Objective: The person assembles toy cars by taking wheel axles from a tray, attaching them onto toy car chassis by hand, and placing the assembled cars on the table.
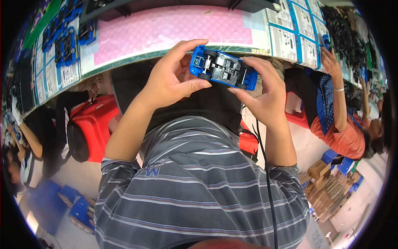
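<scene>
Between my two hands, just off the table's near edge, is a blue toy car (pixel 226 69) with its underside facing up. Black and grey chassis parts, black wheels and a silvery axle piece show on it. My left hand (pixel 170 74) grips the car's left end, forefinger along the far side and thumb at the near side. At the right end, my right hand (pixel 263 85) pinches the car between fingers and thumb.
A pink patterned mat (pixel 166 33) covers the table before me. Several blue car bodies (pixel 66 45) lie at the left, and printed blue-and-white sheets (pixel 286 37) at the right. A dark tray (pixel 120 9) stands at the back. Co-workers sit either side; one's hand (pixel 330 62) reaches the table.
</scene>
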The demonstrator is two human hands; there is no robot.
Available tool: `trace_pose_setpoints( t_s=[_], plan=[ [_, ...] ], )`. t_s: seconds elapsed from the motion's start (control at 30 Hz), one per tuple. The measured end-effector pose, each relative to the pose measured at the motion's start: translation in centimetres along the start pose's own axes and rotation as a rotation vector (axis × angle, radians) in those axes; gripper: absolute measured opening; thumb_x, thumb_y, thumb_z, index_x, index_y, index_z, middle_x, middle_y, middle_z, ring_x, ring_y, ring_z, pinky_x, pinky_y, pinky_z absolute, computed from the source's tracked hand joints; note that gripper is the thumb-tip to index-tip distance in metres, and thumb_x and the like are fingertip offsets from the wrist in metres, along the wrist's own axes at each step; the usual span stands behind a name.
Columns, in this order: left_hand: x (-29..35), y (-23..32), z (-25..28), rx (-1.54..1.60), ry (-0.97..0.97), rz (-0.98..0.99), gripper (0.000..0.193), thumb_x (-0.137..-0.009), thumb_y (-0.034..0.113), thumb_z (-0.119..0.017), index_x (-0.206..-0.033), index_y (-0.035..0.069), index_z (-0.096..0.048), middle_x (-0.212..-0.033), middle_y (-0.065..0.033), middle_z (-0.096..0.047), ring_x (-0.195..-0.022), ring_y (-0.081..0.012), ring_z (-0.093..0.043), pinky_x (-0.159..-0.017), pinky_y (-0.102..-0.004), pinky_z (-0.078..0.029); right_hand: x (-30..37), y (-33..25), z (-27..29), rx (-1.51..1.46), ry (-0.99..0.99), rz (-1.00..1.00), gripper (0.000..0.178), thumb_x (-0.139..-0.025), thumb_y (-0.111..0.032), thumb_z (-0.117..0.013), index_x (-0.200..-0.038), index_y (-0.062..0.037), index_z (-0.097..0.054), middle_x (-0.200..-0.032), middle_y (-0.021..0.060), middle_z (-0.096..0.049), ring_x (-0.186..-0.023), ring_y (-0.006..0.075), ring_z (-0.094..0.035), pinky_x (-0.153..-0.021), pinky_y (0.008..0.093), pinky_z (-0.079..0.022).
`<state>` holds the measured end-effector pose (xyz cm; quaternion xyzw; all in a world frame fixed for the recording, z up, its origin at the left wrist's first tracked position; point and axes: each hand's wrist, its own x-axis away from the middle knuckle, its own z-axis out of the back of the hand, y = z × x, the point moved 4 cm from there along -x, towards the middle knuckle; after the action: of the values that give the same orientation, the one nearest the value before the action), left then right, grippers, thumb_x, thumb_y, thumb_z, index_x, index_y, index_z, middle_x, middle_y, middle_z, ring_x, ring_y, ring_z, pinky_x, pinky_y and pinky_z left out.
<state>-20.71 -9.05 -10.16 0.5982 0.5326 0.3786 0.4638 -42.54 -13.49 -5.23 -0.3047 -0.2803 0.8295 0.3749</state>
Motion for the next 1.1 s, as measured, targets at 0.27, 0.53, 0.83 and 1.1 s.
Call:
trace_pose_setpoints(
  t_s=[0.27,0.53,0.83,1.1],
  plan=[
    [4.8,0.0,3.8,-0.031,0.115,-0.065,0.073,-0.081,0.0,-0.08,-0.142,0.006,-0.042,-0.112,-0.0085,-0.06,-0.079,-0.0091,-0.06,-0.061,-0.0215,-0.051,-1.4,-2.8,-4.7,-0.016,-0.108,0.115,0.061,-0.063,-0.008,-0.089,-0.119,-0.0001,-0.065,-0.118,0.0155,-0.067,-0.11,0.0283,-0.064,-0.097,0.0364,-0.049],
    [8.1,-2.8,2.8,0.355,0.22,-0.064,0.054,-0.094,0.008,-0.069,-0.139,0.002,-0.039,-0.114,-0.0101,-0.061,-0.091,-0.0139,-0.064,-0.073,-0.0276,-0.054,-3.2,-6.5,-9.2,-0.008,-0.147,0.171,0.064,-0.059,-0.007,-0.089,-0.118,-0.0011,-0.065,-0.119,0.0172,-0.065,-0.109,0.0332,-0.064,-0.095,0.0392,-0.051],
    [10.7,-2.6,8.0,0.324,0.35,-0.063,0.048,-0.102,0.024,-0.057,-0.142,0.003,-0.039,-0.12,-0.0104,-0.061,-0.106,-0.0195,-0.063,-0.086,-0.0352,-0.053,-6.2,-6.5,-10.7,-0.146,-0.18,0.26,0.064,-0.072,-0.018,-0.087,-0.127,-0.0009,-0.058,-0.114,0.0149,-0.066,-0.096,0.0261,-0.066,-0.081,0.0357,-0.054],
    [11.8,0.4,12.7,0.21,0.575,-0.271,0.035,-0.103,0.018,-0.048,-0.135,0.004,-0.046,-0.126,-0.0136,-0.061,-0.109,-0.0247,-0.063,-0.086,-0.0423,-0.053,-9.5,4.1,-9.6,0.168,0.326,0.015,0.014,-0.086,-0.006,-0.07,-0.099,-0.0007,-0.069,-0.086,0.0112,-0.068,-0.072,0.0221,-0.066,-0.066,0.0316,-0.052]
  ],
)
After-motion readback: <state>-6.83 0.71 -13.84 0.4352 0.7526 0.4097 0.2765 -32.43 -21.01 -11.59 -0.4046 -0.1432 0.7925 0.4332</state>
